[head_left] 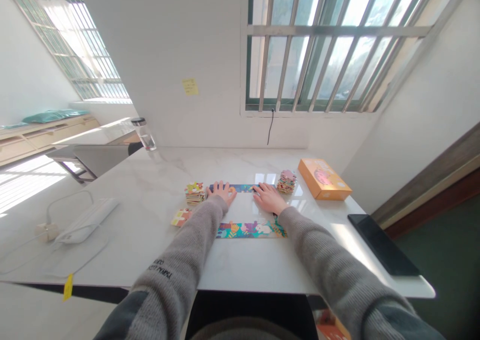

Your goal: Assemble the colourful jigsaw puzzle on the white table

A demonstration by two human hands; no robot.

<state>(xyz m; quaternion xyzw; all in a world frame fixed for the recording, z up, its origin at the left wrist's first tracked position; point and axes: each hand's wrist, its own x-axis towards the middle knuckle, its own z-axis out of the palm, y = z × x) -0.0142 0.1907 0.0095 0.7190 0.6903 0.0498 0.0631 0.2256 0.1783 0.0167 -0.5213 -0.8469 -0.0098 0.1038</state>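
A dark blue strip of joined puzzle pieces [244, 188] lies across the white table. My left hand [222, 193] rests on its left end, fingers spread. On the right end lies my right hand [268, 198], its fingers stretched out flat. Closer to me is a second strip of puzzle pieces [251, 230], teal with coloured pictures; my right sleeve hides part of its right end. Left of my left hand stands a stack of puzzle pieces [194, 195], and a few loose pieces [181, 217] lie below it. Another tall stack of puzzle pieces [287, 182] stands beside my right hand.
An orange box [324, 180] sits at the back right, with a black tablet [382, 245] near the right edge. A power strip [88, 221] with white cables lies at left. A clear bottle [144, 134] stands at the back left. A wall rises behind the table [255, 272].
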